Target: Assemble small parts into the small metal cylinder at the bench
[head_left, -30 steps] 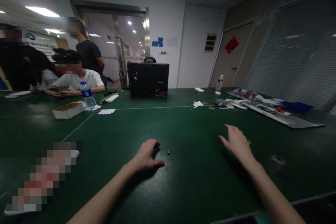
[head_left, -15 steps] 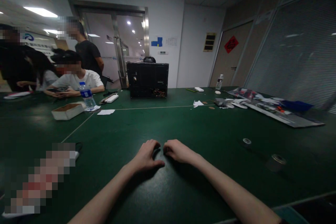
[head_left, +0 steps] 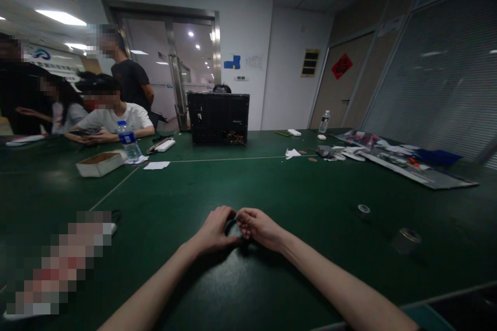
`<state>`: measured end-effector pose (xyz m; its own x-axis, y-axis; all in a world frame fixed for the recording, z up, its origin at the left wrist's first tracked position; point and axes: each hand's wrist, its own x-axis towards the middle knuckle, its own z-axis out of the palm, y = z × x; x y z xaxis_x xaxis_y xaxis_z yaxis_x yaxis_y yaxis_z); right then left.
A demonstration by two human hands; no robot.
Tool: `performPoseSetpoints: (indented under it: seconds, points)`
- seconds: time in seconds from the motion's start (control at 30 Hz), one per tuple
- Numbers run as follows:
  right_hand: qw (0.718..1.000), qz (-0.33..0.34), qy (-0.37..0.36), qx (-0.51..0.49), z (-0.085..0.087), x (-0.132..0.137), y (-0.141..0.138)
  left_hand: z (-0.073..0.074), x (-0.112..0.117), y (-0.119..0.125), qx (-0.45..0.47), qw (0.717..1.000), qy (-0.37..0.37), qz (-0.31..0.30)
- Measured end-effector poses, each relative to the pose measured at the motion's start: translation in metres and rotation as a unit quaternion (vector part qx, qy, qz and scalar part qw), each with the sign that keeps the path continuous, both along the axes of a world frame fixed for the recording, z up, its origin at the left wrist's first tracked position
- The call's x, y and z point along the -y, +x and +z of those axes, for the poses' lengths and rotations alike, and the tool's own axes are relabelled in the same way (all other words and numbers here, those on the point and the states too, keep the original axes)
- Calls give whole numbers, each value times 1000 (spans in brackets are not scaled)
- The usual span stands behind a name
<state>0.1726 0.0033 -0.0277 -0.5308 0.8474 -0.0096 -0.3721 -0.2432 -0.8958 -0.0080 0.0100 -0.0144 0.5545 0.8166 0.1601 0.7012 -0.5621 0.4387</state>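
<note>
My left hand [head_left: 216, 228] rests low over the green table [head_left: 186, 191], just left of the middle. Its fingers arch forward and the thumb stands apart from them, forming a C shape. A dark curve shows in that gap; whether it is shadow or a thin thing I cannot tell. Facing it, my right hand [head_left: 259, 227] has its fingers curled in and pressed together, the tips at or very near the left fingertips. Anything inside the right fingers is hidden. To the right stand a small tape roll [head_left: 364, 210] and a larger dark roll [head_left: 407, 241], both apart from my hands.
A black monitor-like case [head_left: 218, 118] stands at the far edge. Leftward are a water bottle [head_left: 130, 142], an open box [head_left: 100, 165] and a blurred-out long item [head_left: 58, 269]. A cluttered board [head_left: 435, 178] lies far right. Several people are at the left.
My right hand has shifted slightly left and turned, its fingertips now at the left fingers. The left hand has barely moved. A person at far left has moved an arm.
</note>
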Motion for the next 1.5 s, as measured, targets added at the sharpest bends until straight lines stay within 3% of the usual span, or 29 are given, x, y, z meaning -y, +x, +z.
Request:
performPoseSetpoints:
  seconds: [0.37,0.63,1.27,1.5]
  points:
    - [999,-36,-7,-21,2,-2,4,3,1,2,-3,1000,-1,4]
    - [999,-33,0,-32,-1,-4,5,-4,-2,0,11,1000,10,2]
    - [999,-38,3,-23,3,-1,7,5,1,1,0,1000,-11,7]
    - [999,-38,11,-24,0,-3,6,1,0,1,1,1000,0,3]
